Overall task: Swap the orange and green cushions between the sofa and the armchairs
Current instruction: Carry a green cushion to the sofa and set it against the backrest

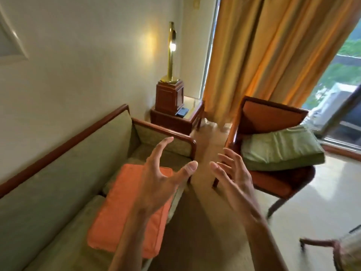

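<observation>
- The left hand (156,182) is raised in the air with the fingers spread wide and the thumb stretched out; it holds nothing.
- The right hand (232,178) is also raised beside it, the fingers straight and a little apart, and it holds nothing.
- The orange cushion (119,208) lies flat on the seat of the sofa (58,173), under and behind the left hand in the view. It is a soft rectangle of smooth cloth with rounded corners; whether the hand touches it I cannot tell, it seems apart.
- The sofa has dull green, slightly rough fabric and a frame of polished red-brown wood with a curved armrest.
- The green cushion (281,151) lies on the seat of the armchair (269,118), well apart from the right hand, to its right side. Its cloth is wrinkled, thick and pillow-like, and one corner goes over the seat edge.
- The armchair has orange upholstery and a dark wooden frame with thin legs.
- Between sofa and armchair stands a side table (193,114) of dark wood with a glass-like top; on it a wooden box holds a shiny brass lamp (172,53), tube-shaped, which is lit.
- Behind hangs a golden-orange curtain (273,51) in long folds.
- No writing or brand can be read.
</observation>
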The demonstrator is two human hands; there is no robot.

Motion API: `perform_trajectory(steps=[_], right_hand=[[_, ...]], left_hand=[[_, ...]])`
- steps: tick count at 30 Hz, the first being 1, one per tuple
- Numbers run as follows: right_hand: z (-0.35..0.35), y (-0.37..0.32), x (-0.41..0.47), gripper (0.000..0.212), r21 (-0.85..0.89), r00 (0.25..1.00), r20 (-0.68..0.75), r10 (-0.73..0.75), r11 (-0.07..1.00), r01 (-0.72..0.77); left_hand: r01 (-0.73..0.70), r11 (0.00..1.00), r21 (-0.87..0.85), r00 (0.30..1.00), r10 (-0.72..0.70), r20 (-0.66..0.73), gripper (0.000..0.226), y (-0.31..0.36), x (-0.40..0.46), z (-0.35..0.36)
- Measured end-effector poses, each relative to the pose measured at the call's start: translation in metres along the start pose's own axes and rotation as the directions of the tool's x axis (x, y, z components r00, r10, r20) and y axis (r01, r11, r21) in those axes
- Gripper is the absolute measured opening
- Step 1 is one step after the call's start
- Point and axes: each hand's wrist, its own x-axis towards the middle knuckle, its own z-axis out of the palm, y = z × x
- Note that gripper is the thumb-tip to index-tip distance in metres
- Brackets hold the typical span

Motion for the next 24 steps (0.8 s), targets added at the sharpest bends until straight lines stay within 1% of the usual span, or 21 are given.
perform_trajectory(steps=[2,4,6,8,12,14,17,22,24], right_hand=[[-0.034,0.008,0.023,0.070,-0.026,0.997,-0.073,0.005,1.000,-0.007],[-0.069,0.021,0.051,0.076,-0.052,0.989,-0.148,0.003,0.999,-0.011],[-0.095,0.031,0.073,0.080,-0.056,0.979,-0.201,0.013,0.998,-0.025],[-0.124,0.046,0.106,0.076,-0.060,0.968,-0.252,0.018,0.998,-0.034],[-0.173,0.072,0.193,0.064,-0.065,0.953,-0.303,0.018,0.997,-0.039],[-0.197,0.081,0.239,0.070,-0.086,0.943,-0.334,0.011,0.995,-0.042],[-0.234,0.093,0.298,0.081,-0.102,0.920,-0.392,0.001,0.994,-0.044],[-0.287,0.124,0.370,0.075,-0.102,0.896,-0.442,0.037,0.991,-0.091],[-0.306,0.139,0.396,0.076,-0.084,0.887,-0.458,0.051,0.991,-0.100]], left_hand=[[-0.029,1.000,0.010,0.998,0.028,0.056,0.087,0.011,0.033,0.037],[-0.078,0.996,-0.038,0.989,0.082,0.120,0.091,0.016,0.072,0.080],[-0.109,0.992,-0.071,0.980,0.119,0.161,0.090,0.018,0.099,0.112],[-0.123,0.988,-0.094,0.968,0.140,0.207,0.090,0.018,0.137,0.151],[-0.150,0.982,-0.116,0.949,0.176,0.263,0.089,0.021,0.227,0.222],[-0.159,0.980,-0.118,0.941,0.187,0.284,0.093,0.027,0.277,0.255],[-0.188,0.974,-0.128,0.927,0.219,0.303,0.092,0.040,0.342,0.301],[-0.214,0.966,-0.147,0.888,0.255,0.383,0.093,0.049,0.417,0.374],[-0.209,0.968,-0.140,0.885,0.248,0.394,0.093,0.048,0.441,0.401]])
